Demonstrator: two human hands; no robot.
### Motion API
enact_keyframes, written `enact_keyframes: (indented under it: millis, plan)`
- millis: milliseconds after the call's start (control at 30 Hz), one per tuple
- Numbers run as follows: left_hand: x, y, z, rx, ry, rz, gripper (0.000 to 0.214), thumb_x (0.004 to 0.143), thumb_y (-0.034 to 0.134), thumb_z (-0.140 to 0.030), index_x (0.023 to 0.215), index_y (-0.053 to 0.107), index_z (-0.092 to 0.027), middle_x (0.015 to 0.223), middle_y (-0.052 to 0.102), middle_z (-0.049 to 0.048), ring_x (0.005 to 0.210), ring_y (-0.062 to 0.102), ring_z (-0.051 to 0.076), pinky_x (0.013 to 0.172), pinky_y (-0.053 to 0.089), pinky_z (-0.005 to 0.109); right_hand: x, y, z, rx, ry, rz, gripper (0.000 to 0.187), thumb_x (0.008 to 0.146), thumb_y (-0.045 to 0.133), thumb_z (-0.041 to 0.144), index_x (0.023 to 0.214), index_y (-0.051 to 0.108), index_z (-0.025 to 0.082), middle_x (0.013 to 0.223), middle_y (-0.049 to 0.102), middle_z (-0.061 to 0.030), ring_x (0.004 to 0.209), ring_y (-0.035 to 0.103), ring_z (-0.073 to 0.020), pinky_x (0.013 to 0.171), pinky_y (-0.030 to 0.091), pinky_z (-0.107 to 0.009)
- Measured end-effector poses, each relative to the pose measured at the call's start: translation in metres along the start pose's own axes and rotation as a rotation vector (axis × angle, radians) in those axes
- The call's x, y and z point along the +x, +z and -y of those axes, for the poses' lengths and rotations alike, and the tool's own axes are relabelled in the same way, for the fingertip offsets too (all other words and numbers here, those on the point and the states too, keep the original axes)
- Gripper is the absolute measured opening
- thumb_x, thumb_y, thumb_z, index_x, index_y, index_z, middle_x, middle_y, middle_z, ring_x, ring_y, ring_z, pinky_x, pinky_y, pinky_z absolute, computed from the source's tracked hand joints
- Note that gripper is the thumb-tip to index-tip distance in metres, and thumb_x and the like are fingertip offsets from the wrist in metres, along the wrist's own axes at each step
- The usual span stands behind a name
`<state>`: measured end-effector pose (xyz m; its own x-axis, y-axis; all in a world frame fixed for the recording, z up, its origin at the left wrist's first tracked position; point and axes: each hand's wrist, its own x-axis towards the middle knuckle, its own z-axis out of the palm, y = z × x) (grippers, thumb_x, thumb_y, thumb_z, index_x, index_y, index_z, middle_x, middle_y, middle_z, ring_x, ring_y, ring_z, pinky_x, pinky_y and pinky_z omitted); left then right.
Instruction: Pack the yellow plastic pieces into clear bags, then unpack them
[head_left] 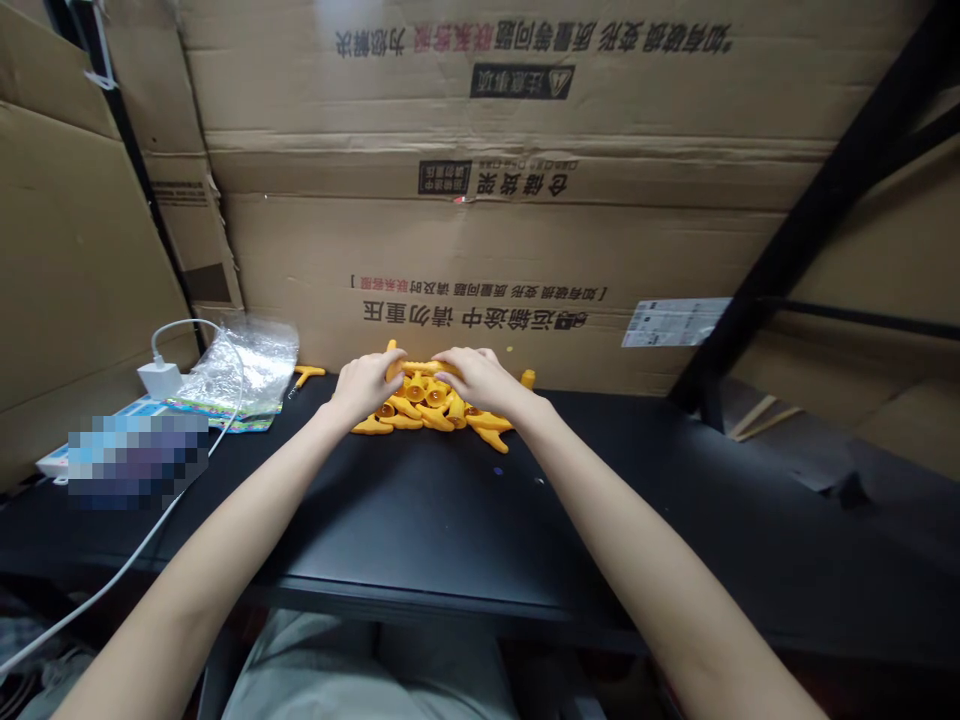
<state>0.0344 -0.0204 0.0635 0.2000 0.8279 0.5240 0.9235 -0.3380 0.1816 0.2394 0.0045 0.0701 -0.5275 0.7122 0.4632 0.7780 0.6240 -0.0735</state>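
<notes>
A pile of small orange plastic parts (427, 410) lies on the black table (420, 520), close to the cardboard at the back. Both my hands rest on top of the pile. My left hand (367, 385) has its fingers curled over an orange part at the top of the heap. My right hand (476, 378) lies with fingers bent over the same long orange piece (420, 368), which spans between the two hands. One loose orange part (307, 374) lies to the left of the pile, another (528, 378) to the right.
A crumpled clear plastic bag (244, 370) lies at the left, beside a white charger (160, 378) with a white cable (142, 545) trailing off the table's front. Cardboard boxes (487, 200) wall the back and left. A black diagonal frame bar (810, 210) stands at right.
</notes>
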Motion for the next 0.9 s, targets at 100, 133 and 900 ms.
enact_keyframes:
  millis: [100, 133, 900]
  plan:
    - [-0.001, 0.002, 0.001, -0.007, -0.015, 0.013, 0.033, 0.086, 0.051, -0.032, 0.117, 0.06, -0.028, 0.101, 0.071, 0.0039, 0.091, 0.066, 0.021, 0.079, 0.049, 0.03, 0.0, 0.001, 0.002, -0.007, -0.008, -0.009, 0.027, 0.089, 0.051, 0.03, 0.112, 0.06, 0.022, 0.112, 0.066, -0.0105, 0.106, 0.057, -0.027, 0.093, 0.035, -0.047]
    - [-0.002, 0.002, 0.002, -0.009, -0.019, 0.014, 0.033, 0.086, 0.051, -0.032, 0.117, 0.06, -0.027, 0.101, 0.071, 0.0039, 0.09, 0.066, 0.021, 0.079, 0.049, 0.03, 0.001, 0.002, 0.003, -0.004, -0.013, -0.013, 0.026, 0.088, 0.051, 0.03, 0.112, 0.06, 0.022, 0.112, 0.066, -0.0103, 0.106, 0.056, -0.0268, 0.092, 0.035, -0.046]
    - [-0.003, 0.007, 0.016, -0.146, -0.057, 0.048, 0.033, 0.078, 0.057, -0.032, 0.109, 0.067, -0.023, 0.08, 0.069, 0.0029, 0.075, 0.063, 0.018, 0.068, 0.045, 0.026, 0.002, 0.018, 0.016, -0.291, -0.081, -0.11, 0.026, 0.085, 0.042, 0.005, 0.104, 0.055, 0.017, 0.101, 0.066, -0.0112, 0.097, 0.055, -0.0245, 0.096, 0.026, -0.046]
